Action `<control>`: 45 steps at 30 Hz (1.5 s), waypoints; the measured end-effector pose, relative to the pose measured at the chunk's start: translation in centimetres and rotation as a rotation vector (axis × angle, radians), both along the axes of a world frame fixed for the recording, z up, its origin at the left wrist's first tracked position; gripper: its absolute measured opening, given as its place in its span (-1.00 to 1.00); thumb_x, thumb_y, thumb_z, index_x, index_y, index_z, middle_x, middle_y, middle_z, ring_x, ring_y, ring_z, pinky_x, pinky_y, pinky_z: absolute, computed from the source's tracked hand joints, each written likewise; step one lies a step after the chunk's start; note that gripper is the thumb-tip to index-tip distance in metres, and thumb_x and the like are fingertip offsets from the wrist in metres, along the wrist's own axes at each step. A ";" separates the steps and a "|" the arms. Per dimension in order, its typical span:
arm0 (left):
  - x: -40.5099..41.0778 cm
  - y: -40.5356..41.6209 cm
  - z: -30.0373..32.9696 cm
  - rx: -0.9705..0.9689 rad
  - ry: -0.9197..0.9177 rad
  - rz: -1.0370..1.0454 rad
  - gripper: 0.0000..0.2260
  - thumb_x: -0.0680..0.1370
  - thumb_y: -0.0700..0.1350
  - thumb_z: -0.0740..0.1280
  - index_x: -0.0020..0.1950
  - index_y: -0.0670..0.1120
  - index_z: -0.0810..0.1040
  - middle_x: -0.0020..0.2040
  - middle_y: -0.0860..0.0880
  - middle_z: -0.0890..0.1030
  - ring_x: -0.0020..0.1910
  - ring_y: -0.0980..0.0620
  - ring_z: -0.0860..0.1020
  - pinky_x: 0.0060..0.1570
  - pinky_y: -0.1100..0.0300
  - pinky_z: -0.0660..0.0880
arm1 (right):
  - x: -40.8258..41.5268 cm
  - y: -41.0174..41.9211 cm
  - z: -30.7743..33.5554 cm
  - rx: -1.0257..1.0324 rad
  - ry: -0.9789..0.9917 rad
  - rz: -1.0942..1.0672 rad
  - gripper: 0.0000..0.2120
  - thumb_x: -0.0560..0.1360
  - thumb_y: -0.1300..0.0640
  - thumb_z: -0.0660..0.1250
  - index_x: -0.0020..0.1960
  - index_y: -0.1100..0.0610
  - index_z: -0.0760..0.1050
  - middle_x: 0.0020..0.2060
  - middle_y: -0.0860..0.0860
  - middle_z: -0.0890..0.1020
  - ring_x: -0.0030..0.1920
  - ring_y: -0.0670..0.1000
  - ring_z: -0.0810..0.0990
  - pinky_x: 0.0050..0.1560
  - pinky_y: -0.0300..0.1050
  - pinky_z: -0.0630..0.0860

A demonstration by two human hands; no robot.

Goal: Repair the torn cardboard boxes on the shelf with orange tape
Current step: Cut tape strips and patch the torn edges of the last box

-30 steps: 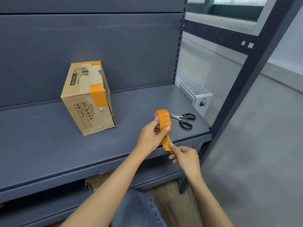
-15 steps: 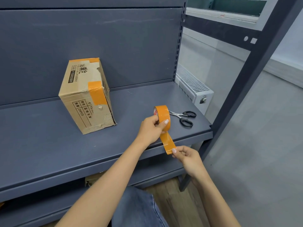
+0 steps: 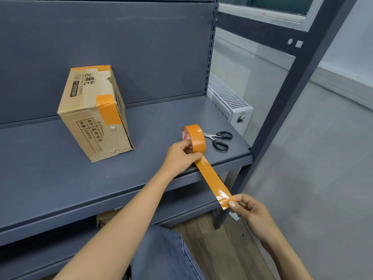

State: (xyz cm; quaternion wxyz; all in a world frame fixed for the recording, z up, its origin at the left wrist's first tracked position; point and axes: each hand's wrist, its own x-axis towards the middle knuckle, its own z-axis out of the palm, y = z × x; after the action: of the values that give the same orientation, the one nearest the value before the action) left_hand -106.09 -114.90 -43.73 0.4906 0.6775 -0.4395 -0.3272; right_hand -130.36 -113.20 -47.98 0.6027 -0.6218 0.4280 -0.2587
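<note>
The left hand (image 3: 179,156) grips the round orange tape roll (image 3: 194,137) while the right hand (image 3: 249,208) pinches its glossy, flat strip (image 3: 212,178) near the corrugated cardboard box (image 3: 92,116)

A dark grey metal shelving unit (image 3: 60,178) filled the left; a white radiator (image 3: 228,98) stood centre-right below a window (image 3: 262,5), wood floor (image 3: 222,249) beneath.

Left hand (image 3: 182,153) gripping orange tape roll (image 3: 194,137) over grey shelf (image 3: 60,178), right hand (image 3: 249,208) pinching end of pulled-out strip (image 3: 212,178), scissors (image 3: 220,139) just behind roll, taped cardboard box (image 3: 94,114) well left
</note>
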 end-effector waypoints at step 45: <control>-12.1 10.6 -6.9 0.175 0.641 0.221 -0.92 0.49 -0.18 0.44 -0.05 -0.16 0.65 -0.10 -0.07 0.71 -0.05 0.04 0.65 0.02 0.25 0.55 | -0.2 3.3 -2.7 0.131 -0.092 -0.066 -0.83 0.54 0.35 0.30 0.05 0.23 0.64 -0.26 -0.03 0.69 -0.31 -0.20 0.57 -0.26 -0.38 0.46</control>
State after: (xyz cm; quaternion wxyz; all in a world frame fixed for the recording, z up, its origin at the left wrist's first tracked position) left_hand -118.19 -104.33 -50.63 0.5761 0.6234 -0.1571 -0.5047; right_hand -130.51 -109.88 -50.69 0.6522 -0.5540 0.4364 -0.2781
